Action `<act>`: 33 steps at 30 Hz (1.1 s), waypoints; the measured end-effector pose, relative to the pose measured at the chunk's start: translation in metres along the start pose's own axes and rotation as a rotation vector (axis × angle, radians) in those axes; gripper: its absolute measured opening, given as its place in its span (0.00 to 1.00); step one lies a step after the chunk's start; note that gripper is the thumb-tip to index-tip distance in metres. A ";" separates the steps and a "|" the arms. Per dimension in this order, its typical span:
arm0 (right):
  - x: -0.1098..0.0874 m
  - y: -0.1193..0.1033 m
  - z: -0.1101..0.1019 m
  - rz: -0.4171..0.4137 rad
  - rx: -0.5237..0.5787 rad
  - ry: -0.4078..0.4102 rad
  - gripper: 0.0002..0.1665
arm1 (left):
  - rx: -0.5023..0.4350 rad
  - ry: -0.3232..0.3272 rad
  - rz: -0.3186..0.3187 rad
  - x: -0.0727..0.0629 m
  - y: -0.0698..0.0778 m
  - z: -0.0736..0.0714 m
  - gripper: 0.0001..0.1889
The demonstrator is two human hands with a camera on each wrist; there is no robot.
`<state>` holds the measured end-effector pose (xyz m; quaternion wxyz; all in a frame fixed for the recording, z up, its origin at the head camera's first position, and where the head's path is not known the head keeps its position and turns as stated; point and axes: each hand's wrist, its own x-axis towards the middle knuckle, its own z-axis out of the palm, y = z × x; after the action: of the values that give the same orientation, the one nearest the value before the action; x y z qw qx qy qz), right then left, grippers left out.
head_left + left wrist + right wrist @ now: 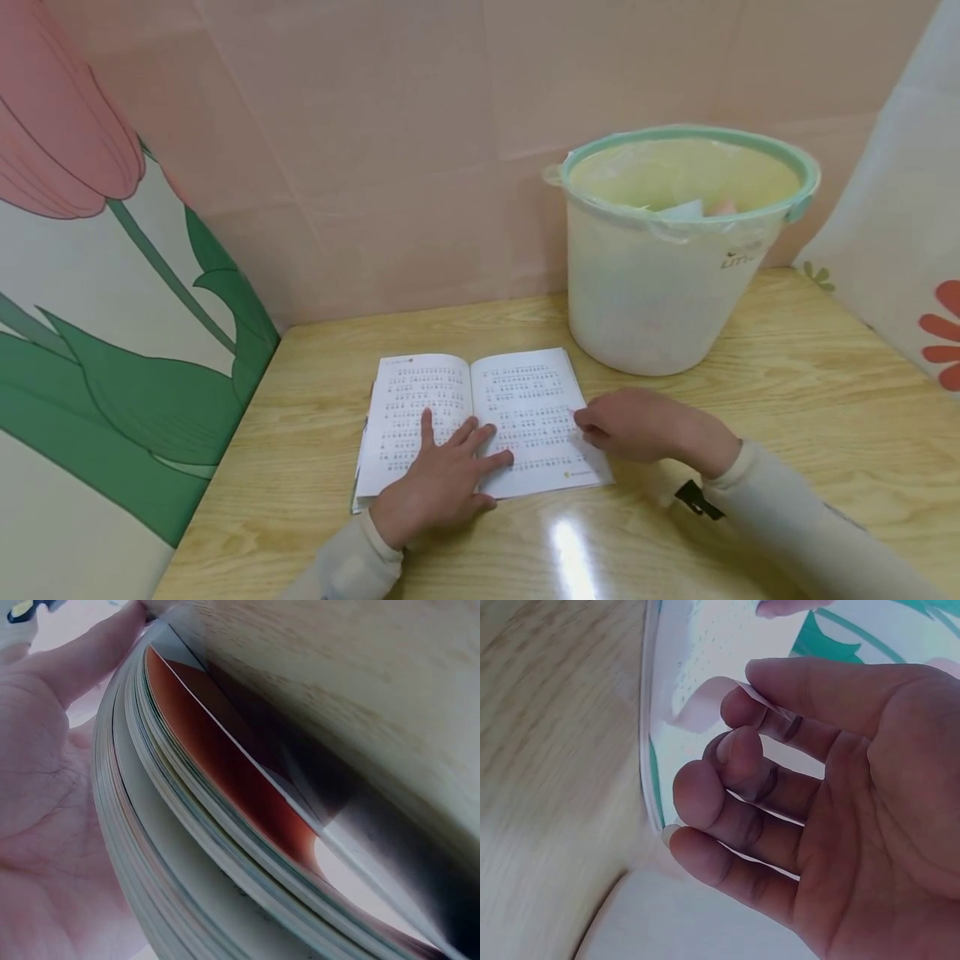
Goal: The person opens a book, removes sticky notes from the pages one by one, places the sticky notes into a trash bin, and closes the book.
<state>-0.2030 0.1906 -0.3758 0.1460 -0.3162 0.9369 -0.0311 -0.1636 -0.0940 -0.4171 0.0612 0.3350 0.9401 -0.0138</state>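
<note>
An open book [525, 387] with printed text on both pages lies on the wooden table. My left hand [442, 479] rests across its lower middle, fingers spread over both pages. In the left wrist view the palm is beside the thick stack of page edges [202, 847], where a reddish-brown inner sheet [217, 750] shows. My right hand [633, 423] is at the right edge of the right-hand page. The right wrist view shows its thumb and index finger pinching a lifted, curling page [705, 701], while the other fingers curl below it.
Behind the book to the right stands a pale bucket [645, 283] with a green rim, a plastic liner and some scraps inside. Pink cloth [390, 167] hangs at the back, with a tulip-print panel [150, 333] on the left. The wooden table [300, 400] runs beneath everything.
</note>
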 end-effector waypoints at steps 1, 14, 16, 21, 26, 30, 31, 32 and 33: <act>0.000 0.000 -0.001 -0.007 0.001 0.003 0.10 | 0.001 0.000 0.001 0.000 0.000 0.000 0.31; -0.008 -0.004 -0.009 -0.072 0.000 0.086 0.09 | -0.016 0.001 0.011 0.001 -0.001 0.000 0.31; -0.009 -0.004 -0.010 -0.085 0.000 0.102 0.10 | -0.020 0.003 0.016 0.001 -0.001 0.000 0.31; -0.010 -0.004 -0.014 -0.111 0.007 0.138 0.11 | -0.036 0.001 0.011 0.000 -0.001 -0.001 0.31; -0.012 -0.003 -0.018 -0.134 -0.028 0.186 0.10 | -0.040 -0.005 0.011 0.000 -0.001 -0.003 0.31; -0.011 -0.003 -0.021 -0.151 -0.068 0.236 0.11 | -0.039 -0.012 0.020 -0.001 -0.001 -0.005 0.31; -0.012 -0.004 -0.022 -0.148 -0.069 0.242 0.11 | -0.038 -0.015 0.021 -0.001 -0.001 -0.004 0.31; -0.012 -0.004 -0.023 -0.147 -0.068 0.247 0.11 | -0.040 -0.017 0.024 0.000 -0.001 -0.004 0.31; -0.013 -0.004 -0.024 -0.142 -0.065 0.249 0.11 | -0.039 -0.021 0.027 0.000 -0.001 -0.003 0.31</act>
<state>-0.1981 0.1941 -0.3493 0.0157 -0.3797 0.9236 -0.0501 -0.1646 -0.0946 -0.4140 0.0778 0.3460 0.9350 0.0017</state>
